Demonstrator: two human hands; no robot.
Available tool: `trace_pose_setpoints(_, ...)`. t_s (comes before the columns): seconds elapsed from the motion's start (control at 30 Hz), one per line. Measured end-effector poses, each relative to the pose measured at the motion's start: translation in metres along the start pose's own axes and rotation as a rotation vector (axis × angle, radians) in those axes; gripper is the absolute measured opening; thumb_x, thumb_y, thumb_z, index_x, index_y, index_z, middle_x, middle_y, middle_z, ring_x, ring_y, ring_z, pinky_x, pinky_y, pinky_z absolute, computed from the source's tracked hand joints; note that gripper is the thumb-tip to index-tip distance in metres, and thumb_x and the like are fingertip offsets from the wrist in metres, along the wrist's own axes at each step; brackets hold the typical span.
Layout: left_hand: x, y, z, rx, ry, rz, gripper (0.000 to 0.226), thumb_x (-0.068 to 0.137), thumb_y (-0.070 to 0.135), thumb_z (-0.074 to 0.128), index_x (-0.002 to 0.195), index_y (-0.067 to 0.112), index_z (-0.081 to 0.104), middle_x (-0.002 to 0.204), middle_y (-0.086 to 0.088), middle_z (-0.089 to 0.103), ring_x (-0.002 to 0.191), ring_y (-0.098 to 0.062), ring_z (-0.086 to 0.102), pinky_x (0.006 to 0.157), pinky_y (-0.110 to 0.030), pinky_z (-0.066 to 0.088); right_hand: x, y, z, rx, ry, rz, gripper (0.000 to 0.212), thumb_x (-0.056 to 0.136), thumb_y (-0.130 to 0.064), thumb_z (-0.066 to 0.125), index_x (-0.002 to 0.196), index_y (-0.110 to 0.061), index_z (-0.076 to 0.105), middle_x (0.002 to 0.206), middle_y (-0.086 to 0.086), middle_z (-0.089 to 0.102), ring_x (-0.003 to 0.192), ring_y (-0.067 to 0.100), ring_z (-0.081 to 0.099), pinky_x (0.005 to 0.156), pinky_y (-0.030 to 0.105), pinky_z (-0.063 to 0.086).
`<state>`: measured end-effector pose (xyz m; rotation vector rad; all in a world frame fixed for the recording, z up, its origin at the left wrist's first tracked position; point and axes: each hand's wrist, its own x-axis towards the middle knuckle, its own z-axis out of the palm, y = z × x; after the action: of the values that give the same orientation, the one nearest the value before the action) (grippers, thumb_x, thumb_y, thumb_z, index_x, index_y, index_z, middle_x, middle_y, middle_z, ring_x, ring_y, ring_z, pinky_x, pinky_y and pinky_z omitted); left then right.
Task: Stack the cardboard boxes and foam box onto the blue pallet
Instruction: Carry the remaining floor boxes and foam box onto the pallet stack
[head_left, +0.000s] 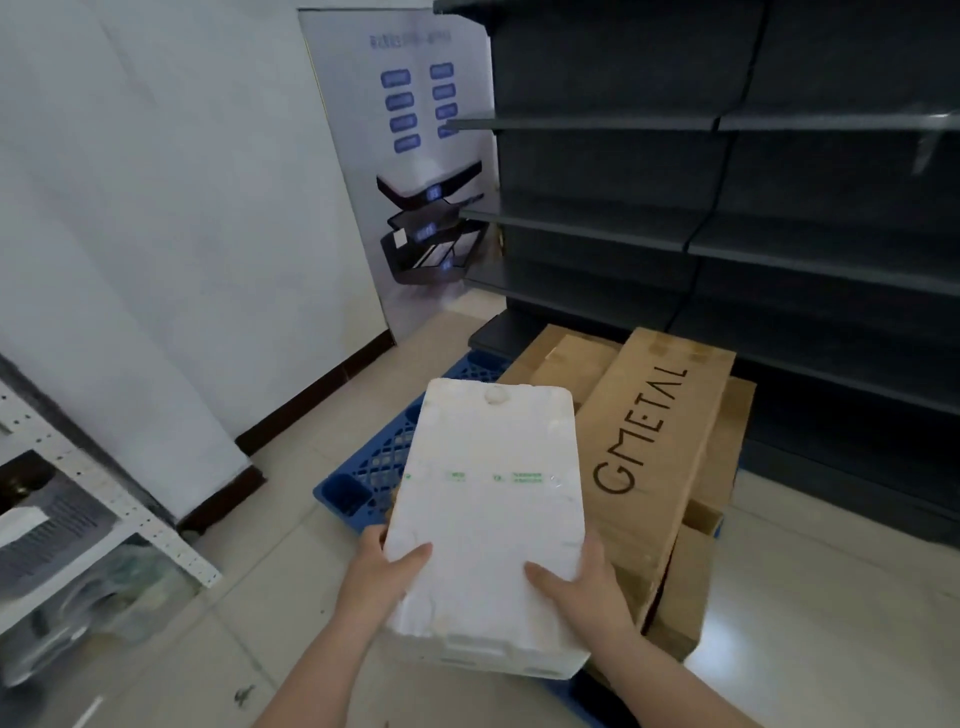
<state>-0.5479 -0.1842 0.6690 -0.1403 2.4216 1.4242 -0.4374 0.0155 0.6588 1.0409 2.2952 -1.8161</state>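
Note:
I hold a white foam box (488, 499) in both hands above the near left part of the blue pallet (374, 467). My left hand (382, 569) grips its near left edge, thumb on the lid. My right hand (582, 582) grips the near right edge the same way. A long cardboard box printed GMETAL (654, 447) lies on top of other cardboard boxes (566, 364) stacked on the right side of the pallet. The foam box hides part of the pallet and the stack.
Dark metal shelving (727, 218) stands right behind the pallet. A white banner with blue labels (415, 130) leans in the corner against the white wall. A white perforated rack (78, 519) with items stands at the left. Beige tiled floor (831, 597) lies around the pallet.

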Motion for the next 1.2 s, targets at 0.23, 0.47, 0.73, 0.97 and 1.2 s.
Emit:
trace_pose_setpoints(0.23, 0.139, 0.015, -0.009, 0.065, -0.052, -0.008, 0.036, 0.081, 0.030, 0.068, 0.107, 0.023, 0.045, 0.095, 0.009, 0.061, 0.084, -0.010, 0.061, 0.064, -0.029, 0.048, 0.114, -0.044, 0.055, -0.070, -0.024, 0.085, 0.098, 0.083, -0.050, 0.060, 0.147, -0.032, -0.013, 0.145, 0.005, 0.034, 0.122, 0.027, 0.046, 0.098, 0.037, 0.043)
trace_pose_setpoints(0.47, 0.245, 0.033, 0.001, 0.120, -0.201, -0.040, 0.034, 0.080, 0.029, 0.069, 0.105, 0.021, 0.047, 0.094, 0.007, 0.061, 0.080, -0.008, 0.059, 0.058, -0.025, 0.044, 0.186, -0.073, 0.081, -0.059, 0.049, 0.259, 0.100, 0.085, -0.047, 0.059, 0.146, -0.030, -0.018, 0.142, 0.007, 0.039, 0.120, 0.028, 0.049, 0.099, 0.036, 0.043)
trace_pose_setpoints(0.73, 0.378, 0.044, 0.034, 0.211, -0.458, -0.068, 0.042, 0.083, 0.033, 0.066, 0.116, 0.017, 0.045, 0.099, 0.006, 0.058, 0.090, -0.016, 0.057, 0.074, -0.031, 0.045, 0.260, -0.094, 0.120, -0.128, 0.245, 0.369, 0.100, 0.083, -0.050, 0.059, 0.146, -0.034, -0.017, 0.150, 0.007, 0.021, 0.128, 0.027, 0.043, 0.096, 0.037, 0.044)
trace_pose_setpoints(0.97, 0.485, 0.016, 0.096, 0.711, -0.783, -0.020, 0.082, 0.087, 0.050, 0.053, 0.150, 0.022, 0.010, 0.152, 0.003, 0.030, 0.132, -0.020, 0.042, 0.102, -0.031, 0.039, 0.351, -0.053, 0.172, -0.388, 0.332, 0.436, 0.088, 0.089, -0.047, 0.050, 0.144, -0.039, -0.019, 0.158, 0.000, -0.015, 0.146, 0.025, 0.007, 0.111, 0.036, 0.034)
trace_pose_setpoints(1.2, 0.510, -0.090, 0.149, 0.993, -1.035, 0.224, 0.101, 0.087, 0.039, 0.060, 0.147, 0.029, -0.020, 0.158, 0.005, -0.016, 0.143, -0.016, 0.023, 0.110, -0.029, 0.034, 0.404, 0.052, 0.235, -0.699, -0.088, 0.524, 0.080, 0.094, -0.044, 0.043, 0.147, -0.032, -0.017, 0.154, 0.001, -0.029, 0.143, 0.022, -0.023, 0.117, 0.044, -0.004)
